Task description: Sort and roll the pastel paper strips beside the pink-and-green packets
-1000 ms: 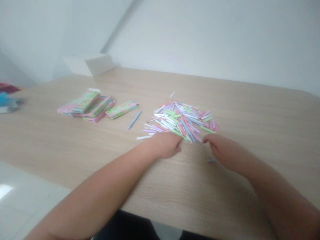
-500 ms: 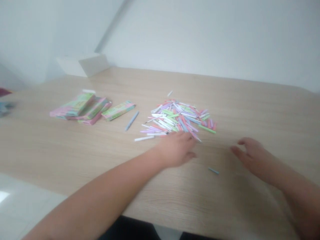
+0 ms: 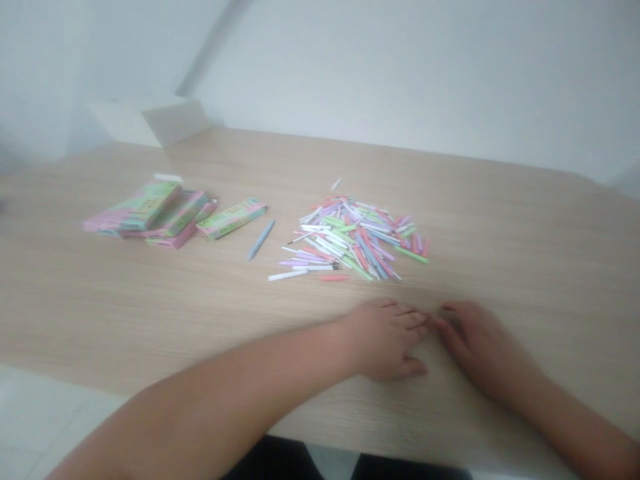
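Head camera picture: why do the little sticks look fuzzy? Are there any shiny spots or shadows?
In the head view, the whole image is slightly soft, so the pastel sticks have fuzzy edges. The light is even and pale, with only faint shadows beside the left hand and right hand, and no strong glare on the wooden table.

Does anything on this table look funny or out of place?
Yes, a few sticks lie away from the others. A pink stick lies alone just below the colourful pile, and a white one lies alone beyond it. A grey-blue stick lies between the pile and the stacked boxes. They look odd sitting apart.
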The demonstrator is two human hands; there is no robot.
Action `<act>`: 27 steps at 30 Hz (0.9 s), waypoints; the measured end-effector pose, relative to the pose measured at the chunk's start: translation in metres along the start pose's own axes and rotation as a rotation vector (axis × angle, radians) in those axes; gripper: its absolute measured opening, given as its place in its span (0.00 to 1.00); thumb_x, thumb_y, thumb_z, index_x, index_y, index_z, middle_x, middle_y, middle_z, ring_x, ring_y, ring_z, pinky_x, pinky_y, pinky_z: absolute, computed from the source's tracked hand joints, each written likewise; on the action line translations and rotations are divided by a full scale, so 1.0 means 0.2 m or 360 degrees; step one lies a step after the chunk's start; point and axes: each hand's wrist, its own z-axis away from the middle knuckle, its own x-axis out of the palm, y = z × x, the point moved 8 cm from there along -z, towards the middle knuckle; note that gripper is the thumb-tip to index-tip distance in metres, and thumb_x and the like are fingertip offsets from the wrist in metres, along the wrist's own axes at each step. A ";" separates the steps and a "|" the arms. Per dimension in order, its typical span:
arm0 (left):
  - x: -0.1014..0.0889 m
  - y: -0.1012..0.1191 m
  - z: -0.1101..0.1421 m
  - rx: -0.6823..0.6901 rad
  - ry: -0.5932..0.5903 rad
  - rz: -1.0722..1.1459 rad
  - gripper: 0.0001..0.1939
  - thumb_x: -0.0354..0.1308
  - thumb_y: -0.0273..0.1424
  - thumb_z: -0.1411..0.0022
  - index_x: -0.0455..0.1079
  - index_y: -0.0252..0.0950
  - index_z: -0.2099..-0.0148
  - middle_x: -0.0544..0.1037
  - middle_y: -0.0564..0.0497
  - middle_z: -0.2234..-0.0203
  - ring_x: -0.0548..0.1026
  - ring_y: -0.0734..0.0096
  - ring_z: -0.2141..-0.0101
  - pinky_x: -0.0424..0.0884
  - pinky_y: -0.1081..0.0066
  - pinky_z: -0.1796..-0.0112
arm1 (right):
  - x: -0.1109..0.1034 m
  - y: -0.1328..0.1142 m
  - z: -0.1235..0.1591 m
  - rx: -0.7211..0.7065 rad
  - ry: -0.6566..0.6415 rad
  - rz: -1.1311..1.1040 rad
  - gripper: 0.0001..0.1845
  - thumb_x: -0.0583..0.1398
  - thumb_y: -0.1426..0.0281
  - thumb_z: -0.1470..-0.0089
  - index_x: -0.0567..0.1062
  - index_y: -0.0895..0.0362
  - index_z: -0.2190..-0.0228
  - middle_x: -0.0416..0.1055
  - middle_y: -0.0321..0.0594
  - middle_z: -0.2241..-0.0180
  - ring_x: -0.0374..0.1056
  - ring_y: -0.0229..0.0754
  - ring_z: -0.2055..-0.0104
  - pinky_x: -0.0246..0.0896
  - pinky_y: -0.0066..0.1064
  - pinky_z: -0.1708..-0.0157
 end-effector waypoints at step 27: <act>-0.17 -0.27 0.04 -0.0415 0.0293 -0.0427 0.09 0.53 0.28 0.29 0.75 0.34 0.52 0.78 0.43 0.59 0.77 0.52 0.57 0.75 0.57 0.59 | 0.11 -0.17 -0.62 -0.0249 0.0116 -0.0456 0.17 0.51 0.60 0.31 0.73 0.57 0.59 0.73 0.49 0.60 0.69 0.52 0.57 0.63 0.42 0.56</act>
